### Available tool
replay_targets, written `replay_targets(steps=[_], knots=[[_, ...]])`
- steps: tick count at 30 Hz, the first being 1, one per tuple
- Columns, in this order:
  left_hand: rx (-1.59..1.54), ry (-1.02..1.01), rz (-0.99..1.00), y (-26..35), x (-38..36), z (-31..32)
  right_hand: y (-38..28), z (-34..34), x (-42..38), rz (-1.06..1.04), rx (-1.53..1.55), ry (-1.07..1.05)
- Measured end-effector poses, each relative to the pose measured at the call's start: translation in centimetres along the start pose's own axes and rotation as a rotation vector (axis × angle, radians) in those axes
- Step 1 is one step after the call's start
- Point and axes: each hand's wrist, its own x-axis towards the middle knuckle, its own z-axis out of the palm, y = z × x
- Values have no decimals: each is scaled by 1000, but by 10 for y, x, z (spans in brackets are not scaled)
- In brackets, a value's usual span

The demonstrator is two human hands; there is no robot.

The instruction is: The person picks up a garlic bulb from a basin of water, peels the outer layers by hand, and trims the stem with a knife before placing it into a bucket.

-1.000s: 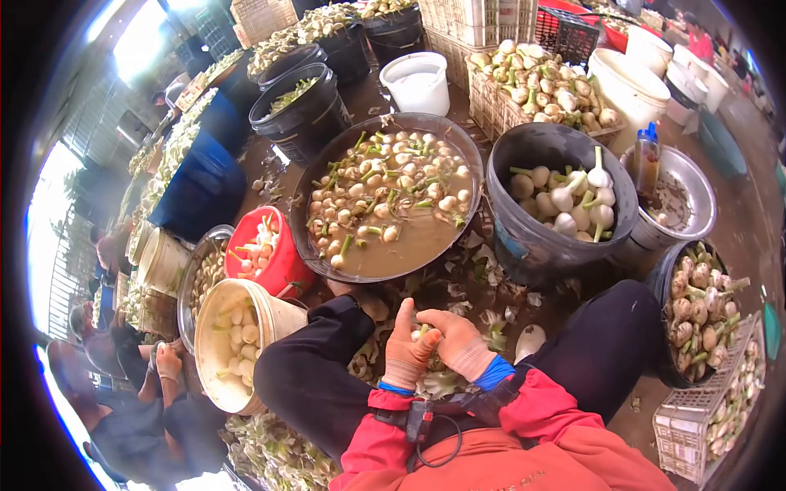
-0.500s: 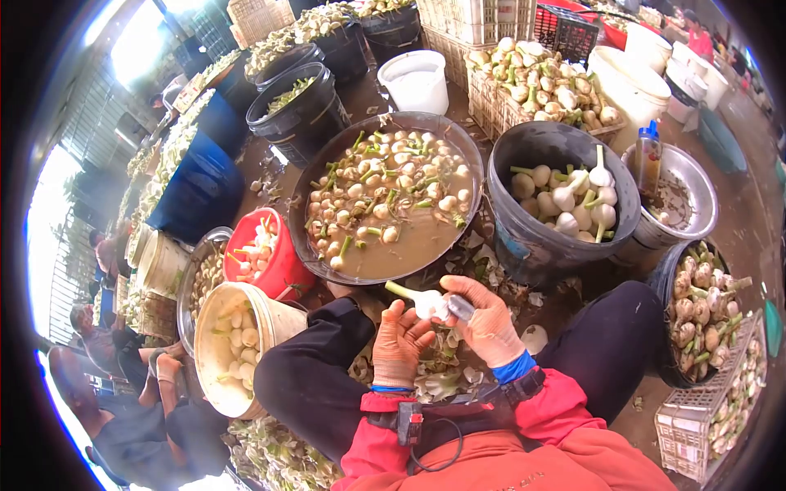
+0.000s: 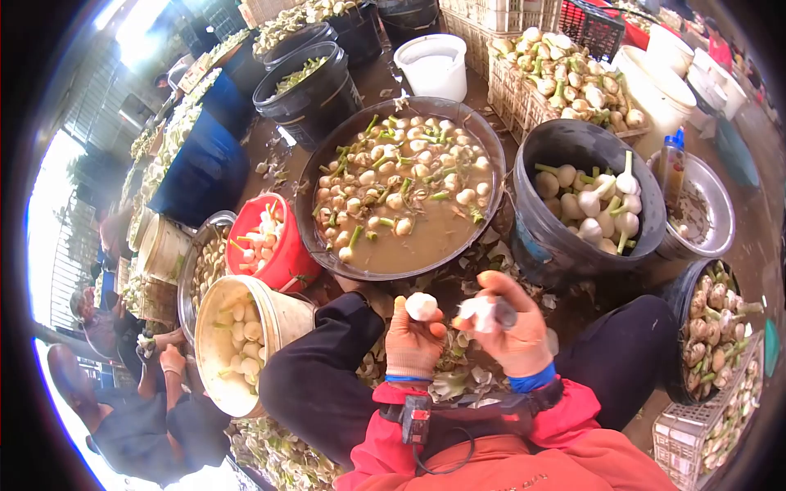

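Note:
A round white garlic bulb [image 3: 422,306] sits between the thumb and fingers of my gloved left hand [image 3: 412,342]. Just to its right, my gloved right hand [image 3: 516,327] is closed around a small greyish object [image 3: 503,314], with whitish peel [image 3: 477,312] at its fingertips; blur hides the object's exact shape. The two hands are apart, above my lap. Beyond them stands a wide dark basin [image 3: 393,273] of brown water with floating bulbs [image 3: 404,227]. At the right, a black bucket [image 3: 544,243] holds white bulbs with stems [image 3: 626,183].
A red bucket [image 3: 301,263] and a cream bucket [image 3: 282,315] stand at the left. Bulbs fill a crate [image 3: 512,102] behind and a dark tub [image 3: 684,385] at the right. A co-worker's hand [image 3: 172,360] shows at the far left. Peelings [image 3: 278,450] cover the floor.
My hands have moved apart. The bulb now rests in my left hand, and its long green stem no longer shows. The view has shifted slightly, moving the containers right in the frame.

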Motion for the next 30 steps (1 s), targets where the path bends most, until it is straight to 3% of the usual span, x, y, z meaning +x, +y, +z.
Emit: replay_targets(steps=[3, 5, 7, 9, 13, 15, 17, 19, 21, 23, 25, 27, 29, 30], knots=[[-91, 160, 30, 12, 19, -19, -24, 3, 15, -60, 440, -96], [-105, 208, 62, 20, 23, -15, -15, -2, 16, -57, 386, -64], [-214, 216, 126, 39, 36, -11, 9, -8, 17, 156, -199, 66], [-183, 209, 235, 78, 55, 1, 32, -10, 19, 392, -434, 83], [-262, 91, 610, 201, 122, 8, 86, -34, 14, 632, -335, 195], [-247, 285, 734, 230, 135, 39, 86, -35, 18, 635, -367, 195], [-111, 325, 749, 241, 164, 23, 88, -37, 22, 595, -398, 190], [839, 428, 456, 252, 213, -38, 92, -39, 23, 516, -569, 120], [2746, -16, 730, 244, 254, -95, 91, -41, 24, 533, -633, 74], [2431, 429, 10, 199, 229, -49, 96, -43, 26, 506, -667, 71], [2536, 723, -60, 172, 228, -34, 91, -36, 33, 557, -612, 133], [2602, 569, -259, 171, 250, -49, 94, -40, 35, 547, -658, 93], [2560, 539, -174, 165, 261, -65, 97, -42, 36, 584, -689, 133], [2596, 240, -322, 163, 271, -75, 98, -43, 36, 590, -711, 128]])
